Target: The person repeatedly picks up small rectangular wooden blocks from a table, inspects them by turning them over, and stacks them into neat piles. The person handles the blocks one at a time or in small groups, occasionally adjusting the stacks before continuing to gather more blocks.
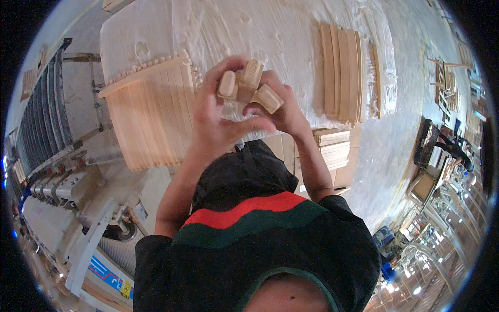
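Three pale wooden pieces with rounded ends are bunched between my hands, their ends turned up toward me; how long they are I cannot see. My left hand (209, 117) curls round the left wooden piece (227, 85), its thumb reaching across below the bunch. From the other side my right hand (291, 115) wraps the right wooden piece (267, 99). Between them, a little farther off, stands the middle wooden piece (252, 73), pressed against the others. Which fingers bear on it is hidden.
Plastic film (280, 31) covers the broad surface before me. A neat row of wooden slats (148, 114) lies left; stacked boards (340, 73) lie right. Nearer right, more slats (332, 148) rest by cardboard. Far left is a machine (67, 190); a person (456, 151) is far right.
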The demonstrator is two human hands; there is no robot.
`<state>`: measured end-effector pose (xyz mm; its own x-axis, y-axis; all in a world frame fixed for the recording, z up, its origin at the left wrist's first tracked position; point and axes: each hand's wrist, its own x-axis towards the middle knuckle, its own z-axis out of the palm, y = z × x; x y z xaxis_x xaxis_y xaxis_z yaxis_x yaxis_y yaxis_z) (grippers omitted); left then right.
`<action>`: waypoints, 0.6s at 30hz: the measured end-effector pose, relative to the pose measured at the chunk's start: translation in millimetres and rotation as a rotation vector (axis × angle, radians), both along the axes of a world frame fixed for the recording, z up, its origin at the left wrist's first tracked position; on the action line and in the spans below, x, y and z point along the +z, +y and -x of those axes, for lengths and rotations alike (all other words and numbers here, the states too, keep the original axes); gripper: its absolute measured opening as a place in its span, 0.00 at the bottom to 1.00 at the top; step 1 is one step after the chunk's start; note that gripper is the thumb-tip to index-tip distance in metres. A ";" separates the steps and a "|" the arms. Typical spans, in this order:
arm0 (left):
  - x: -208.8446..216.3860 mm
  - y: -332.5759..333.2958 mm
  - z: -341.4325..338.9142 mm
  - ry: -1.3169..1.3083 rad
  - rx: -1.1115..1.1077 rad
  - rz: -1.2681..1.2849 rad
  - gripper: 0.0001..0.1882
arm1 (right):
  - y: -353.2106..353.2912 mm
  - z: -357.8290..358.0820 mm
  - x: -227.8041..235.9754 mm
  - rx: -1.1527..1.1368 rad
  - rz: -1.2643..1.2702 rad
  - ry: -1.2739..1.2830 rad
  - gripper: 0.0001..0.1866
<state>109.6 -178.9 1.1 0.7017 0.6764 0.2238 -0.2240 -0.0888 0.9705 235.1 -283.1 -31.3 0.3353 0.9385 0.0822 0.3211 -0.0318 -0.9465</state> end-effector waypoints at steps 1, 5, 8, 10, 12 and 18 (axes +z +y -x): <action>-3.0 9.7 3.0 0.019 -0.063 -0.010 0.44 | -0.1 -2.3 -0.6 0.020 -0.012 0.011 0.32; 2.8 23.2 8.2 0.024 -0.214 0.060 0.40 | 3.6 -2.5 -4.3 0.007 -0.112 -0.069 0.35; 4.4 28.1 -3.3 -0.070 -0.179 -0.216 0.37 | 11.4 8.6 -5.2 -0.005 -0.026 -0.103 0.36; 0.8 23.5 -0.8 -0.071 -0.173 -0.011 0.36 | 11.7 16.8 -6.1 -0.026 0.164 -0.009 0.37; -2.9 22.0 7.7 -0.013 -0.126 0.061 0.35 | 19.9 33.1 -11.1 -0.149 0.171 -0.176 0.40; 13.2 40.9 45.0 -0.146 0.415 0.466 0.22 | 24.3 90.5 -53.8 -0.477 -0.260 -0.501 0.46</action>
